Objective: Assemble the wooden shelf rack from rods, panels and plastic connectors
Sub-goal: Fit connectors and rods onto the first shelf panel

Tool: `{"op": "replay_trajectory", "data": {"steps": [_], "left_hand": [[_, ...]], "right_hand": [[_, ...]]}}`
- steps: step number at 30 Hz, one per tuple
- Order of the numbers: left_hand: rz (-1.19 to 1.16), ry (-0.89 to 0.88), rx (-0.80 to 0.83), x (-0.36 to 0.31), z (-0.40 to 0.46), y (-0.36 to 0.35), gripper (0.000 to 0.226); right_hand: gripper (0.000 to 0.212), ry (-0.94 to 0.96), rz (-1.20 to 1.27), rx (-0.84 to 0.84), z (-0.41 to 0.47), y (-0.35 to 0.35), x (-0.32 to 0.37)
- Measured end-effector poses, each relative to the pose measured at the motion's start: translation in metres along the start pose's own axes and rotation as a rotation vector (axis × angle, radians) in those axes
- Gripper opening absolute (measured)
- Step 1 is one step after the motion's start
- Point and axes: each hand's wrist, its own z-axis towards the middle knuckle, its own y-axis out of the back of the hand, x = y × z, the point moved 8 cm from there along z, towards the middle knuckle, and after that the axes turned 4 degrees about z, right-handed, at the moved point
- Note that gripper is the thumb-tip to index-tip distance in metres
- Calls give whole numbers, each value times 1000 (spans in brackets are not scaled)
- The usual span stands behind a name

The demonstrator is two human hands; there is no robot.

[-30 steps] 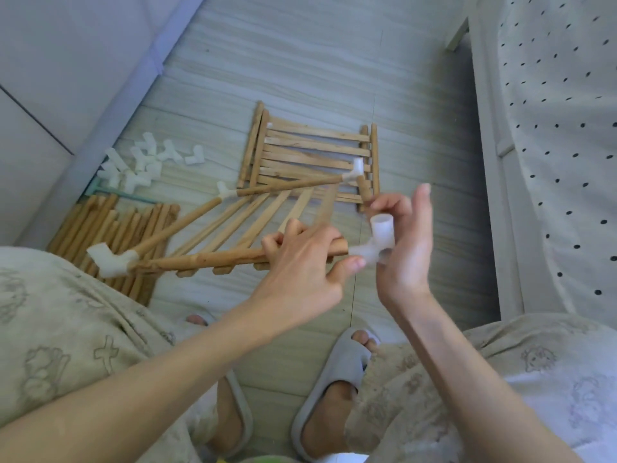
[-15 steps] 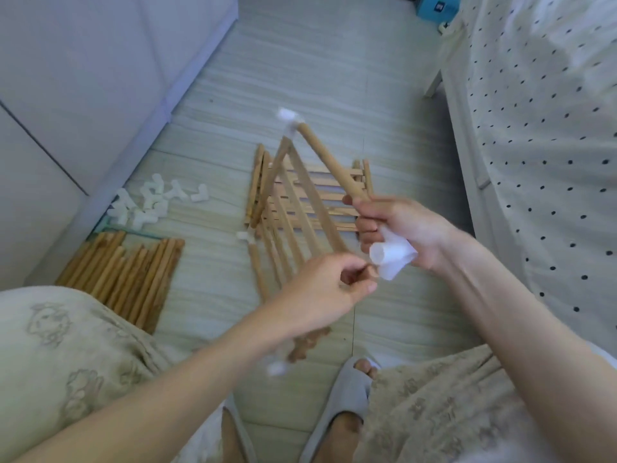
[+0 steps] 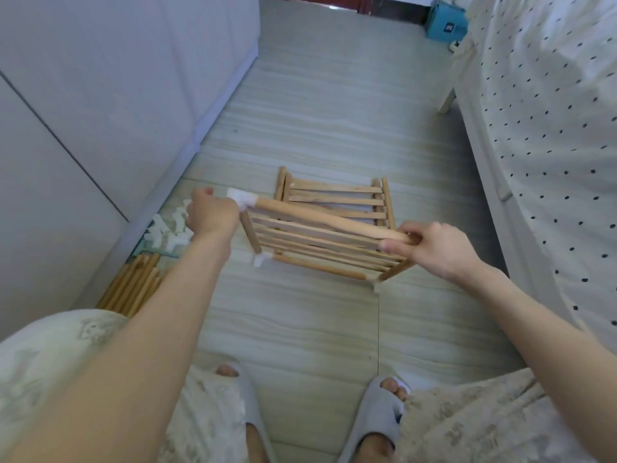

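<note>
Above the floor, both hands hold the slatted shelf frame (image 3: 320, 242). Left hand (image 3: 210, 213) grips its white corner connector (image 3: 242, 198); right hand (image 3: 430, 245) pinches the top rod (image 3: 327, 219).

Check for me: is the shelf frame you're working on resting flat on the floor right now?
No, the shelf frame is held up between the left hand and right hand, tilted above the floor.
</note>
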Motion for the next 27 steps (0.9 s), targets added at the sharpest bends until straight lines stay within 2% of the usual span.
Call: {"op": "replay_trajectory", "data": {"steps": [2,3,5,7,12,17,20,23,25,27], "left_hand": [[-267,166,311,22,-2,-30,48],[-336,183,360,27,-4,-37,48],[-254,91,334,26,-2,-39,44],[-109,-48,292,19,-1,-37,35],[-77,-279,318,-5,-13,-49,10],[-135,-249,231,-2,-6,-49,16],[-137,-233,294,1,-6,-59,22],[-150,-185,309,5,-2,-62,38],[-75,-205,287,7,2,-59,42],[-24,-215,218,10,9,-51,43]], "right_hand": [[39,-9,-15,-3,3,1,-6],[40,-9,-19,-2,4,2,-9],[40,17,0,-5,5,4,-10],[32,99,7,-60,8,6,-4],[34,429,-131,-221,5,-9,41],[48,509,-223,-415,-4,0,55],[54,549,-209,-341,-3,-6,62],[60,489,-188,-218,11,-9,65],[61,465,-214,-171,19,-11,66],[54,471,-240,-182,21,-13,71]]}}
